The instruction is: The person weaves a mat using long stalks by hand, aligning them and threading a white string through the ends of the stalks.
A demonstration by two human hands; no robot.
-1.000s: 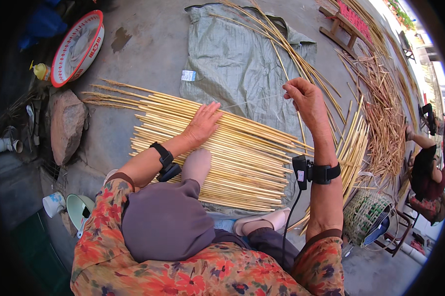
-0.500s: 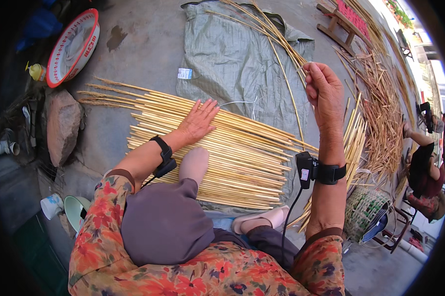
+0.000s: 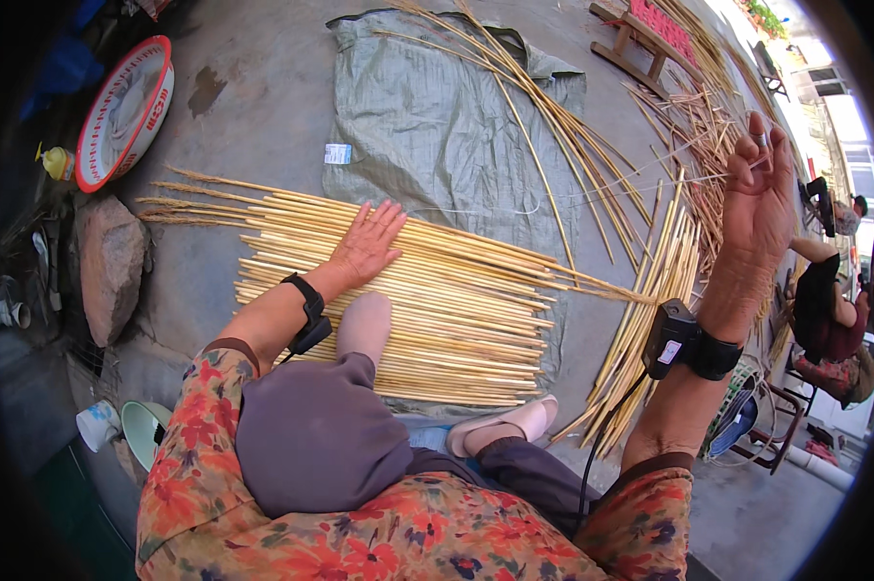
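A mat of pale yellow reeds (image 3: 456,310) lies side by side on the concrete ground, partly on a grey woven sack (image 3: 437,126). My left hand (image 3: 369,242) presses flat on the mat's far edge with its fingers spread and holds nothing. My right hand (image 3: 756,213) is raised high at the right, its fingertips pinched on a thin pale thread (image 3: 476,211). The thread runs from the mat toward that hand. Loose reeds (image 3: 640,300) lie at an angle under my right forearm. My bare foot rests on the mat's near edge.
At the far left are a red-rimmed basin (image 3: 122,111), a large stone (image 3: 108,261), a white cup (image 3: 98,426) and a green bowl (image 3: 147,426). More reed bundles (image 3: 689,126) and a wooden frame (image 3: 640,39) lie at the back right. Another person (image 3: 829,310) sits at the right, near a woven basket (image 3: 737,416).
My right hand has risen and swung to the right, drawing the thread out. My left hand has stayed flat on the mat.
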